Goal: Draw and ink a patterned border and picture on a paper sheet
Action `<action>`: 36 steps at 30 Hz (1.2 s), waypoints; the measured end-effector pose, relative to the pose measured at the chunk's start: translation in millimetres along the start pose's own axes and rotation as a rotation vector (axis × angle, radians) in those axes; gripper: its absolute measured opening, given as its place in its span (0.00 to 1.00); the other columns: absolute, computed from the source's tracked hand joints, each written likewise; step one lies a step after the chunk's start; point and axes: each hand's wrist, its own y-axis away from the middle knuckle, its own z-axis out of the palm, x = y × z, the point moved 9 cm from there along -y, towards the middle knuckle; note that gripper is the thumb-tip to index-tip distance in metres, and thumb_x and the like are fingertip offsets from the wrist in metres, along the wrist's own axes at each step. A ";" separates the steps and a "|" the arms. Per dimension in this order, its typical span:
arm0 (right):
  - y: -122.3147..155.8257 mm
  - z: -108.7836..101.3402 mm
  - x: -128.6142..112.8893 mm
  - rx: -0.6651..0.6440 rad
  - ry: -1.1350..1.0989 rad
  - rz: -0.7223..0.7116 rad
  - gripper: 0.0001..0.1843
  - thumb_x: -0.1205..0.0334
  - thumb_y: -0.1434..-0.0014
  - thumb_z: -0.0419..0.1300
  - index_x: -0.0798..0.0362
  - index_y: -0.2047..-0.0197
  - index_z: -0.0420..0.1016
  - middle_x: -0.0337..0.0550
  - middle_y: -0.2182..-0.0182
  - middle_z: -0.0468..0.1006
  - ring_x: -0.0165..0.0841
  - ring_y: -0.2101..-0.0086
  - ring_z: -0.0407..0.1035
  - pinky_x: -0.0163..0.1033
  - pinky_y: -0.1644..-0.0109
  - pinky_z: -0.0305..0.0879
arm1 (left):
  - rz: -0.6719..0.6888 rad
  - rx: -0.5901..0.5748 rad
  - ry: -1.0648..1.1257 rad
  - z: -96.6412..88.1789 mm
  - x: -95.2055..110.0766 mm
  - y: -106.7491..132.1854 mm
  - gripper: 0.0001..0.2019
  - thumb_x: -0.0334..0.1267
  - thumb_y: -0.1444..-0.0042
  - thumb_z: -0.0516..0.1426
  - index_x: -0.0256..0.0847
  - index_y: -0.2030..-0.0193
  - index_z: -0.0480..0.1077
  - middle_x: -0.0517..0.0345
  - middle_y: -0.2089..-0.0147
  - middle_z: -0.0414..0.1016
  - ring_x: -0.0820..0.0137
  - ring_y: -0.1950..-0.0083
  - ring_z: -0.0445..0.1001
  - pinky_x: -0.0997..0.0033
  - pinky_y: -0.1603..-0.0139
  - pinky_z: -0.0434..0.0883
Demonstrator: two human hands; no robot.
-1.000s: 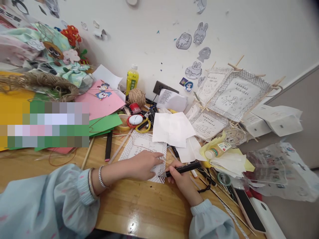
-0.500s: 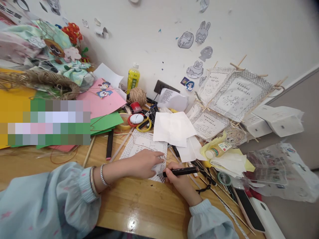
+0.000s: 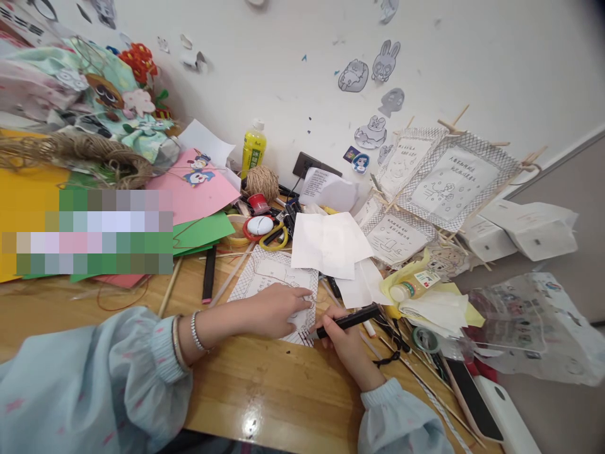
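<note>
A printed paper sheet (image 3: 269, 277) with a cross-hatched border and a line drawing lies on the wooden table (image 3: 265, 391). My left hand (image 3: 271, 310) rests flat on its lower part, fingers stretched toward the right edge, pinning it down. My right hand (image 3: 343, 343) is closed around a black marker (image 3: 350, 320), whose tip touches the sheet's lower right corner beside my left fingertips. Light blue sleeves cover both of my arms, and bracelets sit on my left wrist.
Around the sheet lie white papers (image 3: 328, 243), yellow-handled scissors (image 3: 274, 238), a twine ball (image 3: 261, 183), a yellow bottle (image 3: 251, 146), a glue bottle (image 3: 411, 287), wooden sticks, a tape roll (image 3: 424, 339) and coloured card (image 3: 198, 189). Paper-and-stick lanterns (image 3: 447, 180) stand at the right.
The marker's back end has tilted up and swung slightly right, while its tip stays at the sheet's lower right corner. My left hand has kept its place.
</note>
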 end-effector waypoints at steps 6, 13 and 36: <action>-0.8 9.8 -9.7 -0.057 0.109 -0.059 0.16 0.55 0.42 0.54 0.51 0.78 0.63 0.33 0.83 0.64 0.27 0.81 0.57 0.33 0.76 0.55 | 0.009 0.027 0.026 -0.8 -1.6 -2.9 0.19 0.32 0.49 0.55 0.42 0.49 0.70 0.50 0.46 0.72 0.57 0.45 0.71 0.66 0.50 0.68; -2.0 9.9 -12.0 -0.060 0.192 -0.115 0.16 0.57 0.41 0.53 0.51 0.79 0.61 0.34 0.83 0.64 0.29 0.79 0.59 0.34 0.73 0.55 | 0.010 0.019 0.012 0.0 -1.9 -3.0 0.14 0.32 0.47 0.55 0.41 0.54 0.72 0.49 0.46 0.72 0.56 0.46 0.72 0.66 0.51 0.69; -0.9 10.4 -7.5 -0.064 0.119 -0.078 0.14 0.56 0.42 0.54 0.51 0.78 0.63 0.33 0.84 0.63 0.28 0.81 0.58 0.33 0.75 0.55 | 0.012 0.004 0.004 -0.1 -1.6 -2.8 0.16 0.31 0.49 0.56 0.43 0.52 0.72 0.52 0.46 0.72 0.58 0.48 0.73 0.68 0.53 0.68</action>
